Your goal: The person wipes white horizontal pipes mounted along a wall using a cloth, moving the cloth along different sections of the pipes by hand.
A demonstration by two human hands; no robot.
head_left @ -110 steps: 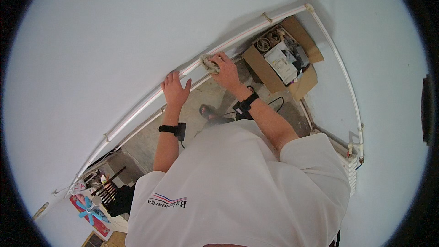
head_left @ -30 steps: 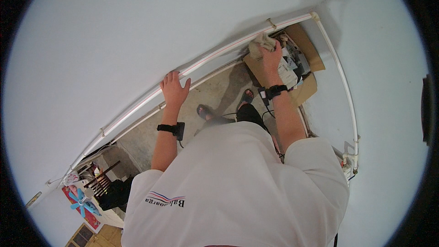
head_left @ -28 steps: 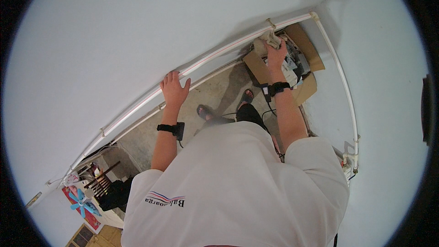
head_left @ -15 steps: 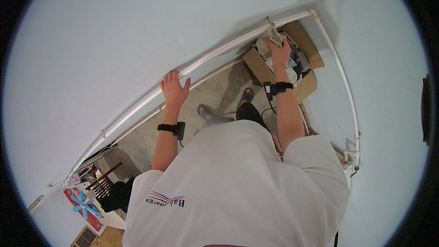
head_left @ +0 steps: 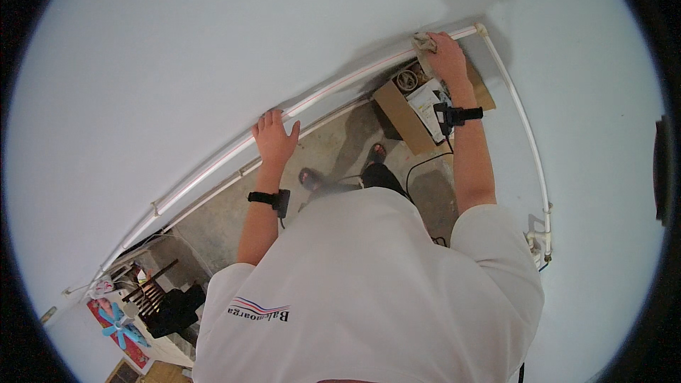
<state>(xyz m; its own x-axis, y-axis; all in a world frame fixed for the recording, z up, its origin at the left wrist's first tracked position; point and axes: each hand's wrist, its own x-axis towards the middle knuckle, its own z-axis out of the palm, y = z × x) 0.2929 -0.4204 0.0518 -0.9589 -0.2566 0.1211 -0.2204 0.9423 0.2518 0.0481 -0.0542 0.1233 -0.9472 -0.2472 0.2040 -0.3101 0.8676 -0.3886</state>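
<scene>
A white pipe with a thin red stripe runs along the wall. My left hand rests on it, fingers laid over the pipe and thumb held apart, gripping nothing. Farther right, near the pipe's corner elbow, my right hand is closed on a greyish-beige cloth. The cloth is bunched against the pipe, and part of it hangs below. My palm and fingers hide some of it.
Beneath my right forearm stands an open cardboard box holding papers and a coil. Another pipe runs down the right wall to a fitting. A wooden rack and a blue fan are at lower left. Cables lie on the floor.
My right hand has lifted from over the box up to the pipe, taking the cloth with it. My left hand stays in place on the pipe.
</scene>
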